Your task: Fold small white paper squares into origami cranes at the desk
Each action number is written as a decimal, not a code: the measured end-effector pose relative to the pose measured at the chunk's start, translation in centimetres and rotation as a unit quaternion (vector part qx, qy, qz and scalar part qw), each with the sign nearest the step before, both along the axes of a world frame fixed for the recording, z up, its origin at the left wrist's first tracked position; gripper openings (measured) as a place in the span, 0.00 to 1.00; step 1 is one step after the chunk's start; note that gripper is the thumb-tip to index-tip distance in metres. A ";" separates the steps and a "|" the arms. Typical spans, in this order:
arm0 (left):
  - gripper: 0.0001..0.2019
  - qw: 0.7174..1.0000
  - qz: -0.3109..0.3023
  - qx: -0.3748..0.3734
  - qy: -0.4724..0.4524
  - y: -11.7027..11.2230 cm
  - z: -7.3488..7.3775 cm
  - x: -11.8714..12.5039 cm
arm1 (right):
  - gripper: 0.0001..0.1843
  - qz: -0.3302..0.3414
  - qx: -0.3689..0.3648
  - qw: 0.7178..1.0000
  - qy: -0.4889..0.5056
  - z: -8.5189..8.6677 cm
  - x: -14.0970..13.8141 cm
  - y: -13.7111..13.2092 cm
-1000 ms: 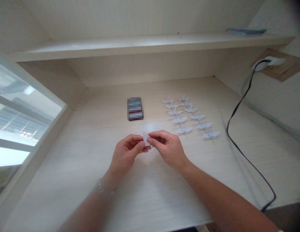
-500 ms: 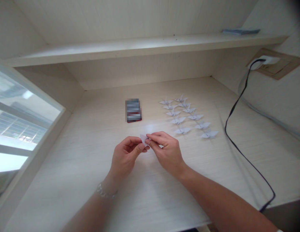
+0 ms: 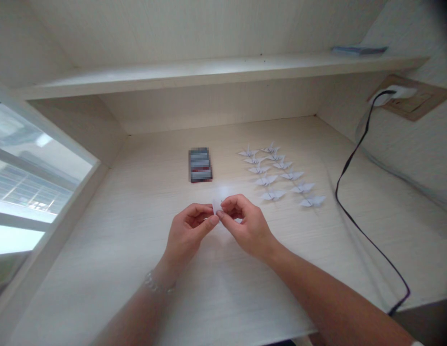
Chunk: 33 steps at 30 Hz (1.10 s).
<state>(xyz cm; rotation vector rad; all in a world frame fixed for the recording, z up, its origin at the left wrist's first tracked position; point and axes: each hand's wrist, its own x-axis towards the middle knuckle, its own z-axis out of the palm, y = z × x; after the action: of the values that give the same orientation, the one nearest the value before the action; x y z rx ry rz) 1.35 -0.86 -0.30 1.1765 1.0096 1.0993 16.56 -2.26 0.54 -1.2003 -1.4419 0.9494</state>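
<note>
White paper (image 3: 215, 206) in both hands (image 3: 187, 234) (image 3: 248, 226); pixelated packet (image 3: 200, 165), unreadable.

Fingers (image 3: 238, 201) partly hide the small white paper (image 3: 215, 205).

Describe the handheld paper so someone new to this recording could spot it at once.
Below the long shelf, over the pale desk, the left hand and right hand meet near the picture's middle. Where they meet is a small white paper. Unlike the paper cranes in two lines to the right, it is held, not set down.
</note>
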 end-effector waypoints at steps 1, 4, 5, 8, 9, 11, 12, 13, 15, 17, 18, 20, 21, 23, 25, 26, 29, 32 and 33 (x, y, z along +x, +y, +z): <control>0.07 1.000 -0.006 -0.006 -0.007 0.0 -0.1 -0.1 | 0.06 0.007 0.002 1.000 -0.002 0.0 0.0 0.0; 0.08 0.999 -0.018 -0.018 -0.031 0.2 -0.2 -0.2 | 0.05 0.035 0.010 0.999 -0.010 0.0 0.2 0.0; 0.09 0.999 -0.021 -0.024 -0.037 0.3 -0.3 -0.3 | 0.06 0.040 0.011 0.999 -0.007 -0.1 0.2 0.0; 0.09 0.997 -0.023 -0.045 -0.054 0.3 -0.2 -0.3 | 0.07 0.047 -0.008 0.998 0.032 -0.2 0.3 0.1; 0.10 0.997 -0.023 -0.051 -0.060 0.3 -0.2 -0.3 | 0.07 0.051 -0.019 0.997 0.047 -0.3 0.2 0.1; 0.10 0.996 -0.021 -0.057 -0.070 0.3 -0.1 -0.3 | 0.11 0.060 -0.039 0.995 0.070 -0.4 0.2 0.2; 0.10 0.995 -0.020 -0.058 -0.075 0.3 -0.1 -0.3 | 0.13 0.064 -0.045 0.994 0.076 -0.4 0.2 0.2; 0.10 0.995 -0.019 -0.059 -0.080 0.3 -0.1 -0.3 | 0.15 0.068 -0.047 0.993 0.080 -0.4 0.2 0.2; 0.10 0.994 -0.018 -0.062 -0.089 0.3 -0.1 -0.3 | 0.16 0.069 -0.046 0.994 0.078 -0.4 0.1 0.2; 0.09 0.993 -0.013 -0.067 -0.093 0.3 -0.1 -0.2 | 0.15 0.067 -0.043 0.995 0.065 -0.3 0.1 0.2; 0.10 0.993 -0.009 -0.070 -0.094 0.3 -0.1 -0.2 | 0.15 0.066 -0.042 0.995 0.058 -0.3 0.2 0.2; 0.10 0.993 -0.003 -0.075 -0.096 0.3 0.0 -0.1 | 0.14 0.068 -0.040 0.996 0.049 -0.3 0.2 0.1; 0.10 0.992 -0.003 -0.077 -0.100 0.3 0.0 -0.1 | 0.14 0.069 -0.040 0.996 0.048 -0.3 0.2 0.1; 0.09 0.990 -0.012 -0.081 -0.112 0.2 0.1 -0.2 | 0.13 0.068 -0.040 0.996 0.046 -0.2 0.2 0.1; 0.09 0.989 -0.021 -0.082 -0.124 0.2 0.0 -0.2 | 0.13 0.069 -0.038 0.996 0.044 -0.2 0.2 0.1; 0.09 0.988 -0.023 -0.082 -0.126 0.3 0.0 -0.2 | 0.13 0.071 -0.037 0.996 0.043 -0.2 0.2 0.1; 0.09 0.989 -0.017 -0.081 -0.121 0.3 -0.2 -0.3 | 0.15 0.076 -0.031 0.996 0.046 -0.2 0.2 0.1; 0.09 0.989 -0.014 -0.082 -0.122 0.4 -0.2 -0.2 | 0.14 0.075 -0.028 0.996 0.049 -0.2 0.2 0.1; 0.09 0.989 -0.014 -0.083 -0.125 0.4 -0.2 -0.2 | 0.13 0.075 -0.027 0.996 0.050 -0.2 0.2 0.1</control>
<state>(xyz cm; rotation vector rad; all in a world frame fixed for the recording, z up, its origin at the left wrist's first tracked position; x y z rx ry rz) 1.12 -0.49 -0.48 0.8917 0.8680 1.0879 16.76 -2.18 0.39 -1.0800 -1.4483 1.1423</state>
